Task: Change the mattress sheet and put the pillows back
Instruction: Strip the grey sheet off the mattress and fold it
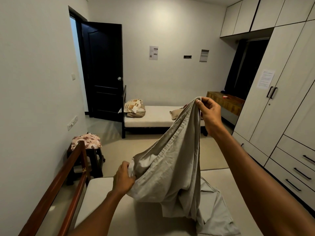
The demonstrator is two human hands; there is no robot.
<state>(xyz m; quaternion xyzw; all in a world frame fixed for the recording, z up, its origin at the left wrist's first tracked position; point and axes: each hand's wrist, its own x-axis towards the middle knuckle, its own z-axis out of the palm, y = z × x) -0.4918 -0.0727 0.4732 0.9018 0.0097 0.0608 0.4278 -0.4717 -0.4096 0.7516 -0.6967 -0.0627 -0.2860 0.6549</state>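
A grey sheet [173, 160] hangs bunched between my two hands above a bare cream mattress [105, 213]. My right hand [208, 113] pinches one end of the sheet high up, at arm's length. Lower and nearer, my left hand [123, 178] grips a fold of the same sheet. The sheet's loose end trails onto the mattress at the lower right. Across the room, patterned pillows [134, 108] are piled at the left end of a second bed [153, 120], and another pillow [177, 114] lies near its right end, partly hidden by the sheet.
A wooden bed rail [68, 174] runs along my left. Beyond it a dark stool [92, 160] carries a folded floral cloth [86, 141]. White wardrobes with drawers [288, 116] line the right wall. A dark door [102, 68] stands open at the far left, and a wooden cabinet [226, 102] stands by the second bed.
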